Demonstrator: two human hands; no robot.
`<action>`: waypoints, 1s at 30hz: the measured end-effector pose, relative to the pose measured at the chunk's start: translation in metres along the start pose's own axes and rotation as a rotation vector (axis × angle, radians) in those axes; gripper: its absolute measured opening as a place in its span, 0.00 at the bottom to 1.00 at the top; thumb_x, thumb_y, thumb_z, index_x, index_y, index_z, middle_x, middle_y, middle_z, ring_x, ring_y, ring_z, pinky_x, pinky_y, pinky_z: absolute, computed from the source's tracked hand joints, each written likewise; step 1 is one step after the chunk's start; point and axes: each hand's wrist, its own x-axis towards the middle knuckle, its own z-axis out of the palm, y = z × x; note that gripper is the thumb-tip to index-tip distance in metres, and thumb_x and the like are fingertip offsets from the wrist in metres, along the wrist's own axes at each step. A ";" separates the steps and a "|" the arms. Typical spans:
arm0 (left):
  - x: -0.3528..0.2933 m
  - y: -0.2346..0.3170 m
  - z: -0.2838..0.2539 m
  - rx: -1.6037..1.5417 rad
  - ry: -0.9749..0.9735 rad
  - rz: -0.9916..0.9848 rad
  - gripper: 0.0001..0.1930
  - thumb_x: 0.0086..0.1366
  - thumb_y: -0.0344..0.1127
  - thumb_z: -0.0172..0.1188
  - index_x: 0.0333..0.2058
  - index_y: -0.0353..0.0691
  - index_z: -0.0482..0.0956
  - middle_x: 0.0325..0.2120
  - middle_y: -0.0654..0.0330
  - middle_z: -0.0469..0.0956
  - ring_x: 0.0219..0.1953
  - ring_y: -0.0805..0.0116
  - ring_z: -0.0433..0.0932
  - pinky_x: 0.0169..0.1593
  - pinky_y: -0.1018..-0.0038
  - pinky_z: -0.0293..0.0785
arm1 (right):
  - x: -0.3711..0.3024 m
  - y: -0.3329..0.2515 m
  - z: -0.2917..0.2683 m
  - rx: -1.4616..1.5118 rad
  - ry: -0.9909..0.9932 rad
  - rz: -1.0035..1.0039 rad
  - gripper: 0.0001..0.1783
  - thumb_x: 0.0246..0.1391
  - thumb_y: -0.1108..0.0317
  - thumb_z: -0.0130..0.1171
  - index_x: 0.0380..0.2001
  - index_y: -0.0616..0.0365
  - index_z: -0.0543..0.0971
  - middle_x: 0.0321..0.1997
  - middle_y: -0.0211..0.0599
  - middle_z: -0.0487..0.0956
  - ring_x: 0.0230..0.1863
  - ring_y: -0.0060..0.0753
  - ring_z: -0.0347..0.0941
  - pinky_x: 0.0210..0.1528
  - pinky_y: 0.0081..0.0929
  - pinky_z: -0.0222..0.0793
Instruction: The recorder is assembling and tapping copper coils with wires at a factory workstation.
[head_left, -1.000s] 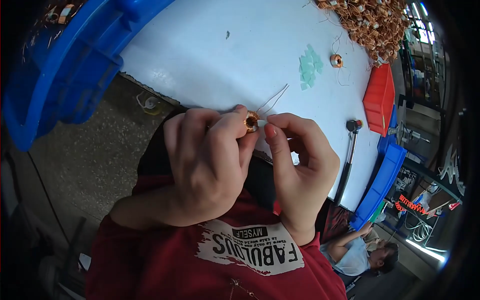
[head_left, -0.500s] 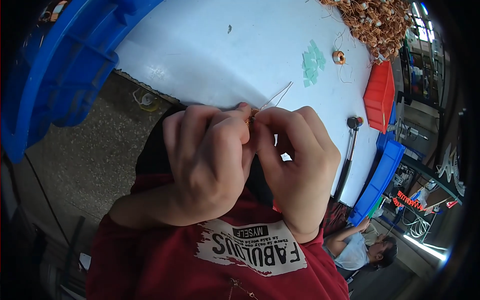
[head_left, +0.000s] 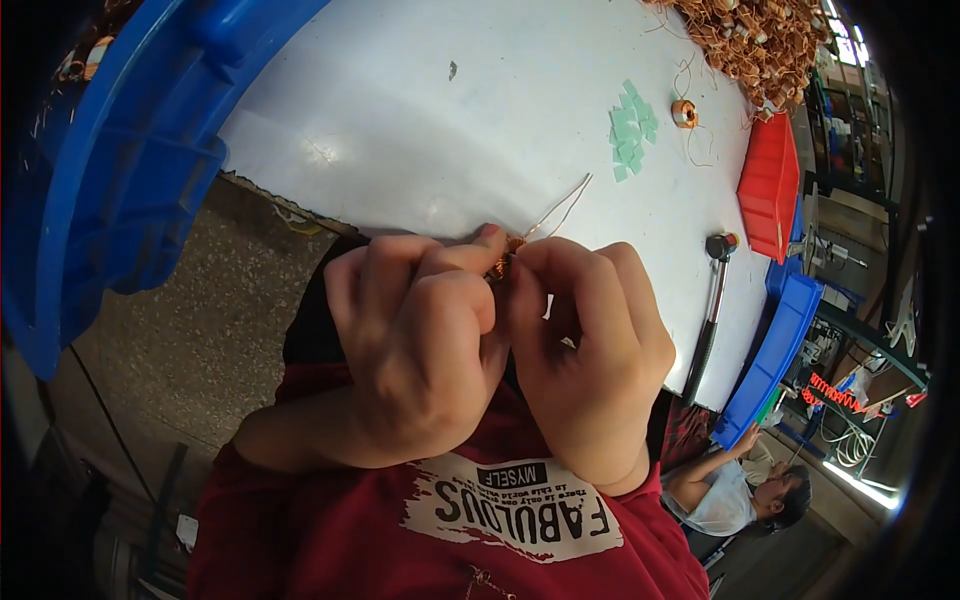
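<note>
Left hand [head_left: 415, 345] pinched small ring-shaped copper-wire coil [head_left: 502, 266], thin pale wire leads [head_left: 558, 206] jutting outward; right hand [head_left: 595, 345] bunched fingertips against coil, grip itself hidden.

A blue bin [head_left: 150, 190] fills the upper left, beside the white tabletop [head_left: 400, 125] and over a speckled floor [head_left: 225, 330]. On the tabletop's right lies a hammer [head_left: 715, 305] with a black grip, near a red bin [head_left: 768, 190] and a blue tray [head_left: 766, 365]. Beyond the tray are a person [head_left: 722, 500] in a pale shirt, a red coiled cord [head_left: 838, 396] and a lit tube [head_left: 862, 486].
</note>
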 end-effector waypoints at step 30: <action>-0.003 0.006 0.010 0.442 0.033 0.319 0.07 0.47 0.21 0.65 0.24 0.34 0.74 0.28 0.51 0.75 0.27 0.64 0.67 0.35 0.66 0.64 | -0.152 0.194 -0.119 -0.567 0.067 0.646 0.23 0.61 0.57 0.51 0.52 0.63 0.70 0.41 0.44 0.75 0.39 0.44 0.71 0.43 0.37 0.67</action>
